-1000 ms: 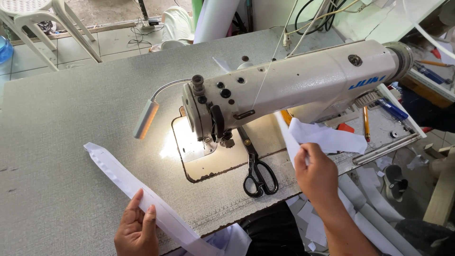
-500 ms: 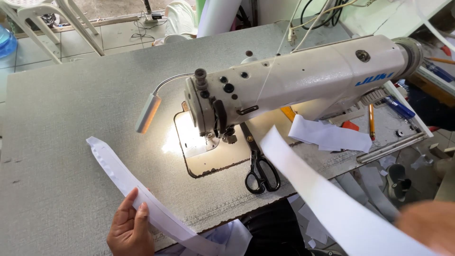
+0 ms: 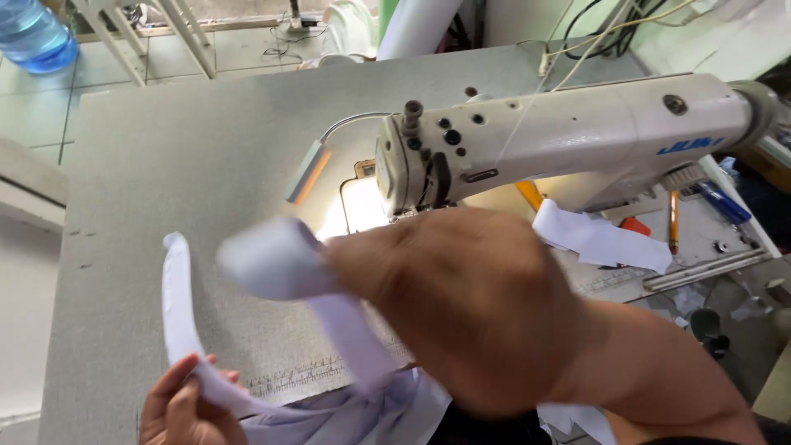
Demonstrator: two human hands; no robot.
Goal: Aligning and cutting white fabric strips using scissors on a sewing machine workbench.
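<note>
My right hand [image 3: 461, 305] fills the middle of the view, blurred and close to the camera, gripping one end of a long white fabric strip [image 3: 272, 264]. My left hand [image 3: 185, 408] sits at the bottom left on the table's near edge and pinches a second white fabric strip [image 3: 175, 305], which curves up and away across the table. More white cloth [image 3: 354, 416] bunches between the hands at the table's edge. Behind my right hand stands a white industrial sewing machine [image 3: 560, 140], its lamp lit over the needle plate.
The grey table [image 3: 206, 156] stretches to the left and back. White fabric scraps [image 3: 601, 239] lie under the machine's arm, beside an orange pencil [image 3: 673, 221]. A blue water bottle [image 3: 37, 37] and a white chair's legs [image 3: 165, 33] stand on the floor behind.
My right hand has swung from the right edge across to the middle, carrying the white strip leftward. It now hides the scissors. The left-hand strip has lifted and curved.
</note>
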